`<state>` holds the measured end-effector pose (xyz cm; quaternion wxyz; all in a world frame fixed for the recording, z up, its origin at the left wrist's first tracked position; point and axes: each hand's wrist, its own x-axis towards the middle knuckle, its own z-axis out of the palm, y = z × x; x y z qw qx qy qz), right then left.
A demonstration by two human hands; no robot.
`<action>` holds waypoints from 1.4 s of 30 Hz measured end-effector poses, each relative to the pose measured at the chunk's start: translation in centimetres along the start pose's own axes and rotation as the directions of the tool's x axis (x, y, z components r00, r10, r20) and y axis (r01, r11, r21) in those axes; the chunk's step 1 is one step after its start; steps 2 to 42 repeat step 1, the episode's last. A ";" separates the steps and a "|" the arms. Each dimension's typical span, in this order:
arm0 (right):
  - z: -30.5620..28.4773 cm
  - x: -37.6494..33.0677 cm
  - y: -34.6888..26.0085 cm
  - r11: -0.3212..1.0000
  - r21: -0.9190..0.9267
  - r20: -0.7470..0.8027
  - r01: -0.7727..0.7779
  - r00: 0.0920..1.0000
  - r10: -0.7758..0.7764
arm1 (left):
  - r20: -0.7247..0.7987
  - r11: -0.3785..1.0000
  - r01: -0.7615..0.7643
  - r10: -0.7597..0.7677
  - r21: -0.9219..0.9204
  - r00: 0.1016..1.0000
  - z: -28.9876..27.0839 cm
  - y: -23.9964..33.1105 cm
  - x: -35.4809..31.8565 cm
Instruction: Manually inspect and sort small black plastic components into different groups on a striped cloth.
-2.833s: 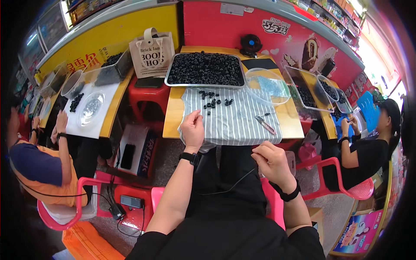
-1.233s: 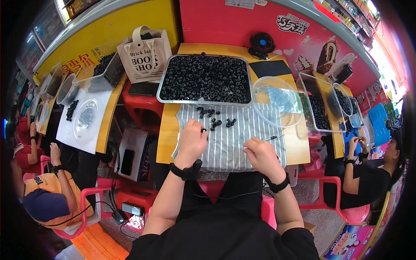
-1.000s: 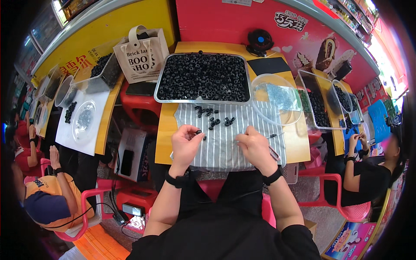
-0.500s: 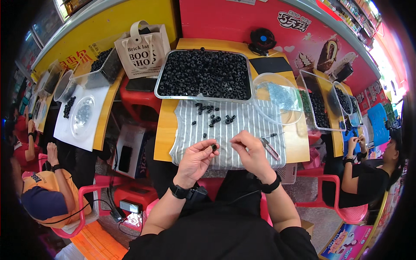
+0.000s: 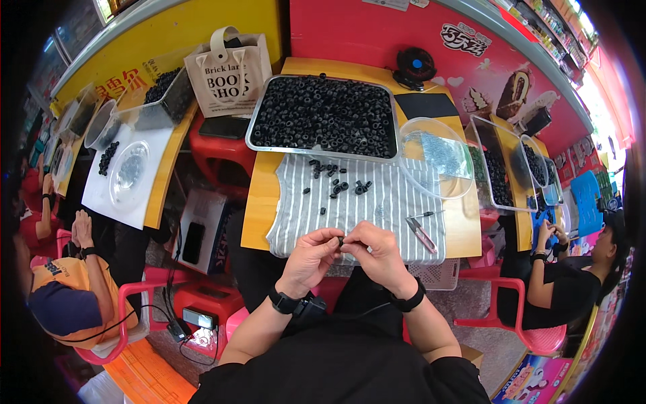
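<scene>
My left hand (image 5: 306, 261) pinches a small black ring-shaped part (image 5: 340, 240) between thumb and fingertips, just over the near edge of the grey striped cloth (image 5: 291, 219). Touching or almost touching that part are the closed fingertips of my right hand (image 5: 378, 254); whatever they grip is too small or hidden to make out. Several loose black parts (image 5: 342, 188) lie on the cloth beyond my hands. To the right of them rest a pair of pink-handled snips or tweezers (image 5: 421, 236) and a thin tool with a dark grip (image 5: 426, 214).
A metal tray (image 5: 316, 153) heaped with black ring parts (image 5: 323, 111) stands at the back. Right of it is a round clear container (image 5: 416, 183) with a clear bag (image 5: 444, 155). A black fan (image 5: 415, 65) and canvas bag (image 5: 229, 77) stand behind. People sit on both sides.
Both hands have come nearer to me, and the right has moved in to meet the left at the black part. Slight head movement has shifted the whole view.
</scene>
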<state>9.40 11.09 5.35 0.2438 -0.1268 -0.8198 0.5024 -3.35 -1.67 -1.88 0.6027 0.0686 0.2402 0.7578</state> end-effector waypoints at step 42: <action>0.0 0.0 0.0 1.000 0.004 0.015 -0.013 1.000 0.013 | 0.020 1.000 0.019 -0.019 0.003 1.000 -0.3 0.0 0.0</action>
